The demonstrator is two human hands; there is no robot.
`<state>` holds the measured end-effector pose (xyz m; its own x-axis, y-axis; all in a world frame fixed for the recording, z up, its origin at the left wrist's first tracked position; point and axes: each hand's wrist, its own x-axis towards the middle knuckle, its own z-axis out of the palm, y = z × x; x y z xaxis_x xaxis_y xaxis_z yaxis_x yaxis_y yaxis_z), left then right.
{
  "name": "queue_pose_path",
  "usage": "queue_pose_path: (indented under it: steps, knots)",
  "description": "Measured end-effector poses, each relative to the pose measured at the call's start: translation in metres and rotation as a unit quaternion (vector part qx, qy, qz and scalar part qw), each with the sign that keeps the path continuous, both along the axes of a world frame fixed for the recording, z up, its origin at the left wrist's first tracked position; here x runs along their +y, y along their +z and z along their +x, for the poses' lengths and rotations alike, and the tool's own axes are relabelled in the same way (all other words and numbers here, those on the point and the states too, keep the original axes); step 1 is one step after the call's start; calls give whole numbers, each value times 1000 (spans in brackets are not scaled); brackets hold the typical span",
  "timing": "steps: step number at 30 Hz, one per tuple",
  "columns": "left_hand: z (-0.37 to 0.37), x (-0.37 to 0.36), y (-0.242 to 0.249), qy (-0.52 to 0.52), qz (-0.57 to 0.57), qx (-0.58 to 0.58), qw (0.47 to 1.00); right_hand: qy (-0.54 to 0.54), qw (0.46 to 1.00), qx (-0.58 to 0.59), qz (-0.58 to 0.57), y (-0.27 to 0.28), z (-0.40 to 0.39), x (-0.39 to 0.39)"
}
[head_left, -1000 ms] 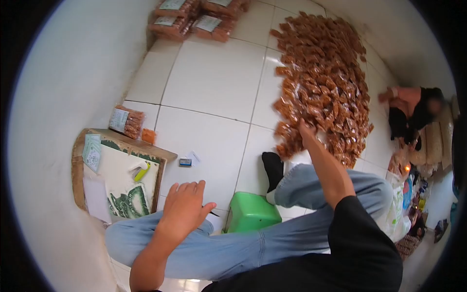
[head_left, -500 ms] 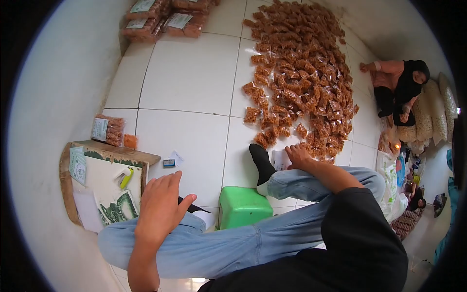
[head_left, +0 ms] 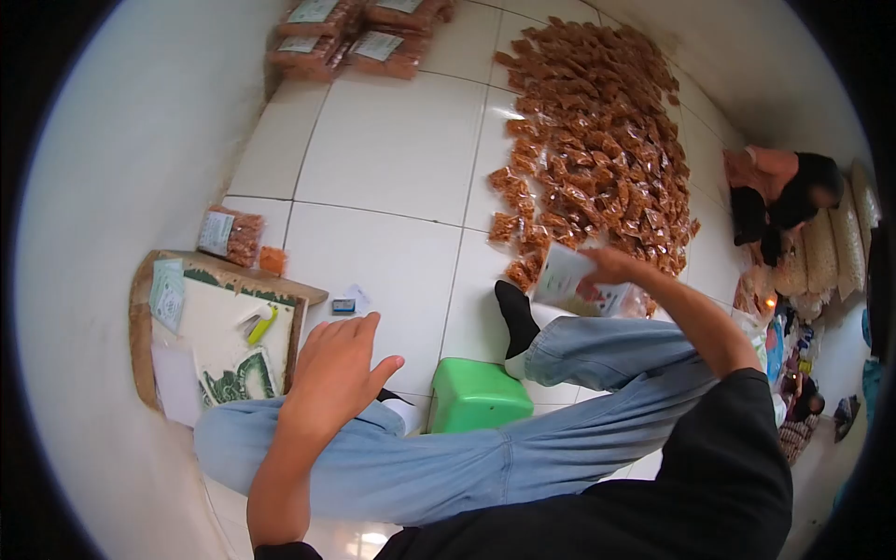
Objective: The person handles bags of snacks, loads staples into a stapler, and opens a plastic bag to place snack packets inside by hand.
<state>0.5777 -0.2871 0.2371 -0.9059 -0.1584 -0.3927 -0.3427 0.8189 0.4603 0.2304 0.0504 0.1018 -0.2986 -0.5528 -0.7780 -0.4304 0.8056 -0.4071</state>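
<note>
My right hand [head_left: 607, 268] holds a flat, printed clear plastic bag [head_left: 563, 282] above the floor, beside my right foot and the near edge of many small packets of brown food [head_left: 611, 168]. My left hand [head_left: 334, 373] holds nothing, its fingers stretched forward and thumb apart, over my left knee. Close to its left lies a wooden board [head_left: 224, 327] bearing a yellow-green stapler [head_left: 262, 325], a green label [head_left: 168, 294] and white paper [head_left: 177, 378]. A small blue box [head_left: 343, 306] rests on the tiles just beyond the left fingertips.
A green stool [head_left: 481, 392] stands between my legs. Filled bags [head_left: 387, 51] are stacked at the upper left, another filled bag [head_left: 238, 238] lies behind the board. At the right, a person [head_left: 789, 191] sits near large sacks [head_left: 831, 252]; another person [head_left: 805, 397] is farther down.
My right hand has lifted the printed bag from the floor beside my foot. My left hand stays open over the knee. The view has shifted slightly, and the seated person's head is bent lower.
</note>
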Motion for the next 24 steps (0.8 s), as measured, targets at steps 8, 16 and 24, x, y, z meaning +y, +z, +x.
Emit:
queue_pose_path:
  steps: [8, 16, 24]
  knots:
    - [-12, -18, -36, 130, 108, 20, 985, -134, 935, -136, -300, 37, -20, -167]
    - [-62, -23, -139, 508, 638, 138, 562, -322, 841, -329, -284, -1, 80, -321]
    - [-16, 22, -214, 662, 453, 149, 578, -357, 874, -327, -36, -97, 132, -301]
